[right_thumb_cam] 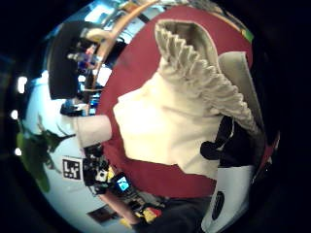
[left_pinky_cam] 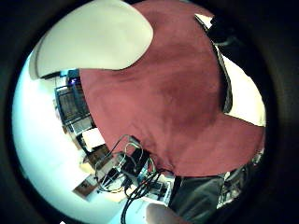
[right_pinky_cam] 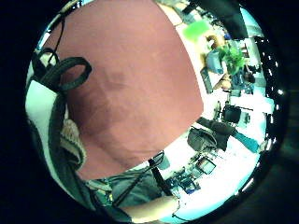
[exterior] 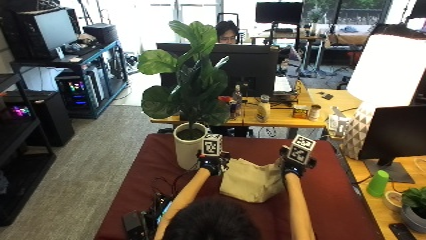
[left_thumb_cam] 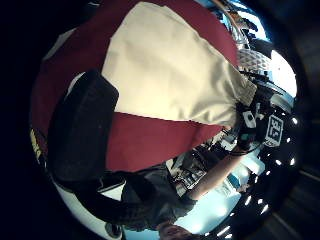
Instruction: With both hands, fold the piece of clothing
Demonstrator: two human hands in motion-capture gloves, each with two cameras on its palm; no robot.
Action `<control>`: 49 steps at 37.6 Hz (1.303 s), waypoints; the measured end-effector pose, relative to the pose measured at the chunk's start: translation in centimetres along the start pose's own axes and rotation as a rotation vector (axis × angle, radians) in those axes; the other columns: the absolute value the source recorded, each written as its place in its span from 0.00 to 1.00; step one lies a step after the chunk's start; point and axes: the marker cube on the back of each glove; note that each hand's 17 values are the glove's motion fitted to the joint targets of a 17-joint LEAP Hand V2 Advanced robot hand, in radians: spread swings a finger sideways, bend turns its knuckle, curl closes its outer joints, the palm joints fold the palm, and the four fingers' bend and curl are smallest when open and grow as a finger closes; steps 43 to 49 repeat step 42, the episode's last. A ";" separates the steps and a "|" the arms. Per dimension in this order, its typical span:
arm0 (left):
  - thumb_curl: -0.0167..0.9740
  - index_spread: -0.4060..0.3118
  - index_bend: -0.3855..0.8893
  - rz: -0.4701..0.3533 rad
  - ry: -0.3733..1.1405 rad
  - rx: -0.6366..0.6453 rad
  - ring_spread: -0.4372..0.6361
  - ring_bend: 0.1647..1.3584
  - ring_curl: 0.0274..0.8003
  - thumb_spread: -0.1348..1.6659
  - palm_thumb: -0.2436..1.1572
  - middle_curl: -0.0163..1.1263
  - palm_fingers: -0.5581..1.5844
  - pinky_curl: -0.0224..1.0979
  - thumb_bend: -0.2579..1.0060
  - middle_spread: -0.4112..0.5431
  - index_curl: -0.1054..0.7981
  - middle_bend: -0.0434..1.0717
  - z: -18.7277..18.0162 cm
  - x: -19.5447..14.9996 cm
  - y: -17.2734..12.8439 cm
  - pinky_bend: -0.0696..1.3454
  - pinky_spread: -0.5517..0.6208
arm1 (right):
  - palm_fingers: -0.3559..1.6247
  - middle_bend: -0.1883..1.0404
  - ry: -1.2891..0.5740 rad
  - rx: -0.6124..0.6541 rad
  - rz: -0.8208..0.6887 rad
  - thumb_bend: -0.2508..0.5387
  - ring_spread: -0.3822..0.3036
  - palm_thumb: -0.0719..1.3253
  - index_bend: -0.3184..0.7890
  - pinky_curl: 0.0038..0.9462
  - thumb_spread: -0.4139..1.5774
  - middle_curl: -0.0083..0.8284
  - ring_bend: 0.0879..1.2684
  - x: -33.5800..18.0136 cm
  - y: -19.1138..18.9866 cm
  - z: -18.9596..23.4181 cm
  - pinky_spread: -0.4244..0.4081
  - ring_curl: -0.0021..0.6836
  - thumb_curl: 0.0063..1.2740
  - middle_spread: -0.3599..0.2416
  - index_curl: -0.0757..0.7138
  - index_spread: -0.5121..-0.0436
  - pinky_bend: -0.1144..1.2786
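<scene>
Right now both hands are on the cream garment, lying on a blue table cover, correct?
Not quite: the table cover is dark red, not blue, as the outside view shows. The left hand and right hand are at the cream garment.

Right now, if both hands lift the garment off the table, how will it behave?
Probably floppy: the cream garment already lies slumped in soft folds on the red tablecloth. Its ribbed hem, bunched near the right hand, would likely stretch and sag. It looks light; the left hand should carry its corner easily.
</scene>
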 end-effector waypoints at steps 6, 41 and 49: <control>0.18 0.49 0.44 -0.050 0.035 0.020 0.51 0.33 0.42 0.86 0.28 0.27 0.40 0.35 0.20 0.52 0.51 0.18 -1.7 -1.8 1.4 0.34 0.59 | 0.82 0.36 0.075 0.077 -0.076 0.38 0.22 0.76 0.42 0.49 0.59 0.57 0.47 -8.8 3.1 -3.7 0.21 0.68 0.39 0.25 0.53 0.56 0.55; 0.18 0.47 0.44 -0.146 -0.017 -0.113 0.50 0.33 0.41 0.91 0.29 0.24 0.42 0.35 0.20 0.53 0.54 0.17 -1.2 -5.9 6.4 0.32 0.57 | 0.69 0.45 -0.409 0.051 -0.224 0.30 0.30 0.68 0.31 0.46 0.75 0.59 0.57 -9.6 3.0 -6.4 0.23 0.66 0.38 0.37 0.19 0.63 0.60; 0.18 0.47 0.44 -0.148 -0.016 -0.107 0.50 0.33 0.41 0.91 0.29 0.24 0.42 0.35 0.20 0.53 0.54 0.17 -1.2 -5.9 6.4 0.32 0.57 | 0.70 0.45 -0.404 0.056 -0.220 0.30 0.31 0.68 0.31 0.46 0.75 0.59 0.57 -9.3 3.0 -6.6 0.23 0.65 0.38 0.37 0.19 0.62 0.59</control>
